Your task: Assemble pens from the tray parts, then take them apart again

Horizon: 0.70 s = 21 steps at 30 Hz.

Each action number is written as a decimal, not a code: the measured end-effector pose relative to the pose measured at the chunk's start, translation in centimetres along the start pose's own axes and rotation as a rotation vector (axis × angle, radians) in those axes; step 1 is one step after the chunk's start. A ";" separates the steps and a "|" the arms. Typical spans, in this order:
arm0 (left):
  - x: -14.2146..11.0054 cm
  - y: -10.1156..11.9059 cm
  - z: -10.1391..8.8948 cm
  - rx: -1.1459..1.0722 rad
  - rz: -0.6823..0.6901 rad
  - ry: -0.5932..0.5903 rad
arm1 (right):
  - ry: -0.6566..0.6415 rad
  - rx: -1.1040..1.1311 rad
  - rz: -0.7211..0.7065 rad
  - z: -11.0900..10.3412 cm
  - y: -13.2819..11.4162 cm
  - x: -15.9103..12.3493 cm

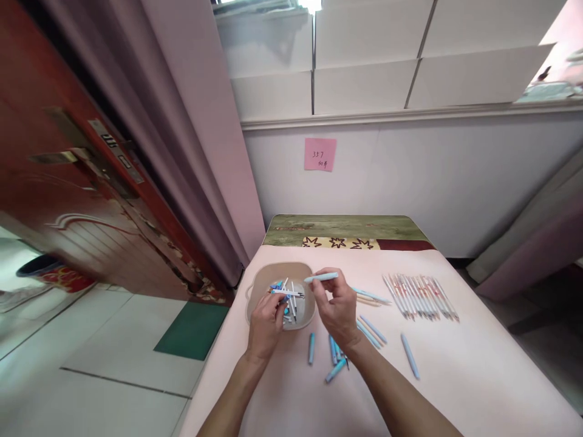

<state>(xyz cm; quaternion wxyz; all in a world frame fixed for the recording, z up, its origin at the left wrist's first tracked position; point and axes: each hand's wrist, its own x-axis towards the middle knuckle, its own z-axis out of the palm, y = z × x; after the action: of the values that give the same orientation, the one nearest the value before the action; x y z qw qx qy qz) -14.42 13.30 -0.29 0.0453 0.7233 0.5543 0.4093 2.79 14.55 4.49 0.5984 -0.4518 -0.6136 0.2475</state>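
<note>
My left hand (266,318) is over the near left side of a beige basin (255,285), fingers closed on a slim white pen refill (286,293) with a dark tip pointing right. In the basin lie several white sticks and small blue pieces (286,309). My right hand (337,309), just right of the rim, pinches a light blue pen barrel (324,277) that points left, its end above the rim and apart from the refill. Blue pen parts (336,369) lie below this hand, partly hidden by the wrist. A short blue piece (311,348) lies left of them.
On the pale tabletop (492,376), a row of clear-barrelled pens (421,297) lies at the right. A single blue barrel (410,356) is nearer me. Blue and beige sticks (371,332) lie right of my hand. A wall (387,176) with a pink note (320,154) stands behind.
</note>
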 end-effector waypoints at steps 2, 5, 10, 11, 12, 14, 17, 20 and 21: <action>0.1 -0.1 -0.1 -0.056 -0.106 0.010 | -0.026 -0.047 0.033 -1.0 0.3 -0.1; 0.4 -0.5 -0.5 -0.265 -0.357 0.013 | -0.173 -0.239 0.138 -3.0 2.0 -1.4; 0.7 -1.9 -0.9 -0.848 -0.755 0.019 | -0.486 -0.754 0.384 -7.4 6.4 -5.8; 0.7 -2.1 -0.9 -0.910 -0.803 0.003 | -0.535 -0.839 0.423 -8.1 7.0 -6.7; 0.7 -2.3 -0.8 -0.952 -0.835 -0.008 | -0.585 -0.900 0.451 -8.7 7.6 -7.4; 0.7 -2.4 -0.5 -0.990 -0.858 -0.001 | -0.646 -0.967 0.488 -9.4 8.1 -8.5; 0.8 -2.6 -0.5 -0.965 -0.859 0.044 | -0.622 -0.973 0.469 -9.6 7.6 -8.4; 0.8 -2.8 -0.8 -0.890 -0.842 0.120 | -0.521 -0.909 0.339 -8.2 5.8 -6.4; 0.8 -2.8 -0.9 -0.869 -0.834 0.143 | -0.502 -0.865 0.268 -7.4 5.1 -5.4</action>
<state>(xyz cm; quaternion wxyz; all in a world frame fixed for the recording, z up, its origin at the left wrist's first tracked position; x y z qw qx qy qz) -17.11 14.71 -0.70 0.4557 0.3310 0.5748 0.5937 10.47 10.54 -1.37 0.1543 -0.6593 -0.7211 0.1467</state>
